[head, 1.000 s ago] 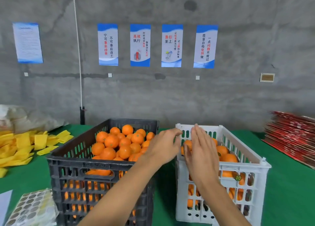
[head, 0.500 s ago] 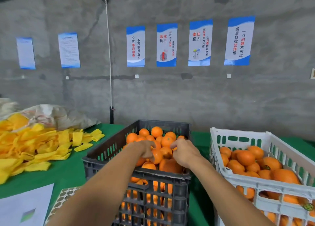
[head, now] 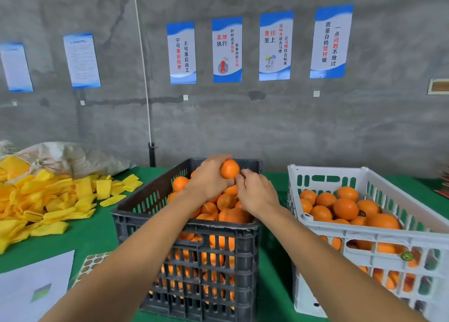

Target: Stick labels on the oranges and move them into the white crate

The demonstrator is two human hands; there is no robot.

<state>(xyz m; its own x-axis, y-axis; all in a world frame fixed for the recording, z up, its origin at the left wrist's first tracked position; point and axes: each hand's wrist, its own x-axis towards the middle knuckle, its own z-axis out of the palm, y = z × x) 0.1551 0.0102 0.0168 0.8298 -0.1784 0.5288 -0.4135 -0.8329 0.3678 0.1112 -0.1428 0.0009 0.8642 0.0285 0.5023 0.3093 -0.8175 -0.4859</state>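
Observation:
My left hand (head: 209, 179) grips one orange (head: 229, 168) and holds it up over the black crate (head: 184, 222), which is heaped with oranges (head: 226, 201). My right hand (head: 257, 193) is just right of that orange, its curled fingertips touching the lower right side; whether they pinch anything is hidden. The white crate (head: 364, 234) stands to the right, about half full of oranges (head: 345, 208). One of them shows a green label (head: 407, 256) through the front wall.
A sheet of round labels (head: 92, 263) and a white paper (head: 31, 287) lie at the near left on the green table. Behind them are a pile of yellow foam sleeves (head: 36, 200) and a sack (head: 73, 156). A grey wall with posters is close behind.
Both hands left the white crate and went into the black crate. My left hand has lifted one orange out, and my right hand has come up beside it.

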